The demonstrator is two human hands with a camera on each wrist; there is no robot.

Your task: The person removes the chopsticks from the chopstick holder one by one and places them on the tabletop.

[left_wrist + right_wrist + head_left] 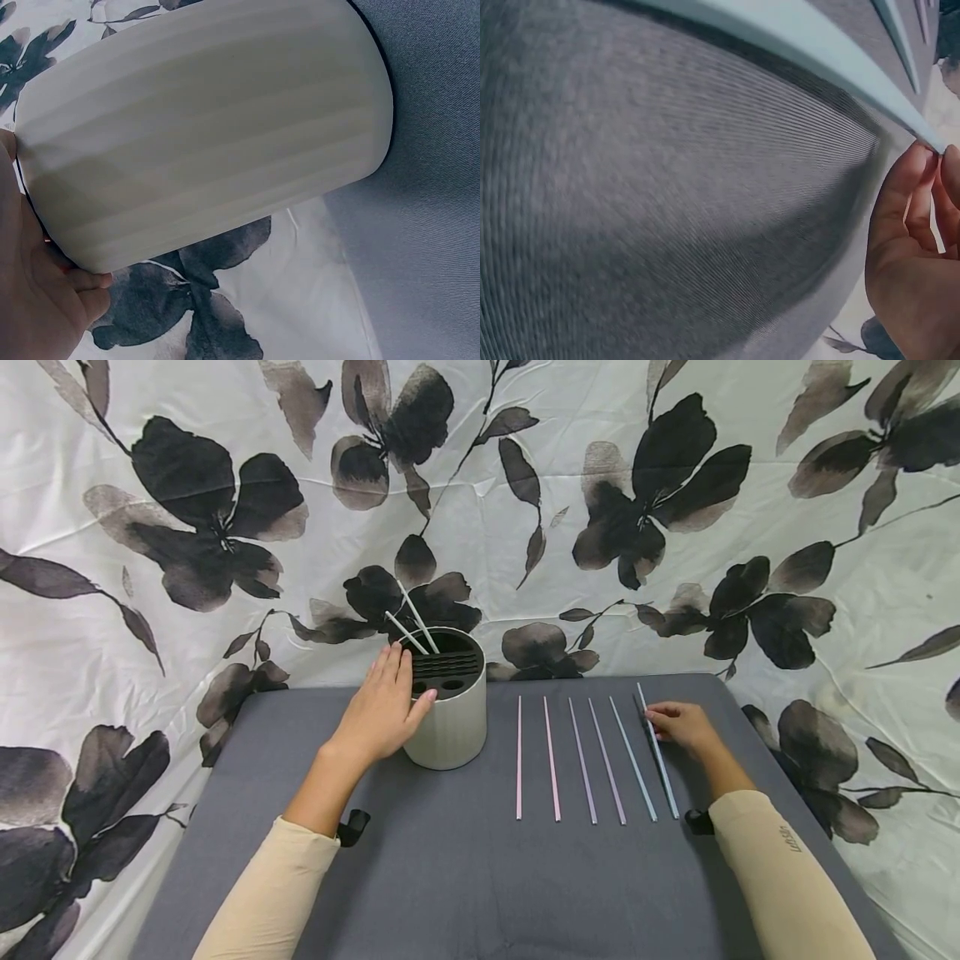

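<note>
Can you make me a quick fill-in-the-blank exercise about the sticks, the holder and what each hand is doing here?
1. The left hand rests on the rim of the round ____ holder.
2. ____ white sticks stand in the holder.
3. On the grey table, ____ thin sticks lie side by side.
4. The right hand pinches the rightmost stick, which is light ____.

Missing words: white; two; six; blue

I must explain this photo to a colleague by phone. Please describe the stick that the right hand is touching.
On the grey table, right of the round holder, six thin sticks lie side by side. The right hand pinches the rightmost one, pale blue and slightly slanted.
</note>
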